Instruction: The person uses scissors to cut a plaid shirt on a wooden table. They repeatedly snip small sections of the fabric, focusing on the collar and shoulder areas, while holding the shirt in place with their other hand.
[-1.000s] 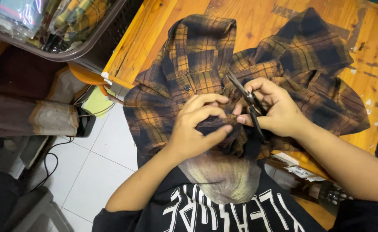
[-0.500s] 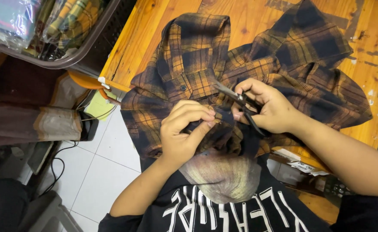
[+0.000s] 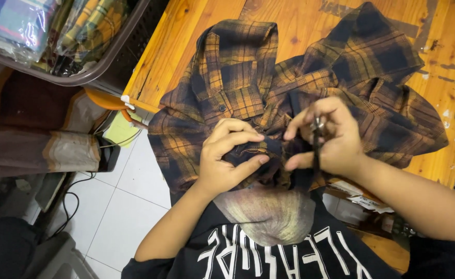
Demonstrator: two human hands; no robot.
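Head view: I see the left hand (image 3: 226,157) pinching a fold of the plaid shirt (image 3: 237,88). Right hand (image 3: 326,137), just beside it, grips small scissors (image 3: 318,135) against the same fold.

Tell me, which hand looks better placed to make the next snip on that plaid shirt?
The right hand, probably. It grips the small dark scissors, held against the bunched fabric. The left hand carries no tool; it pinches a dark fold of the plaid shirt beside them, steadying it.
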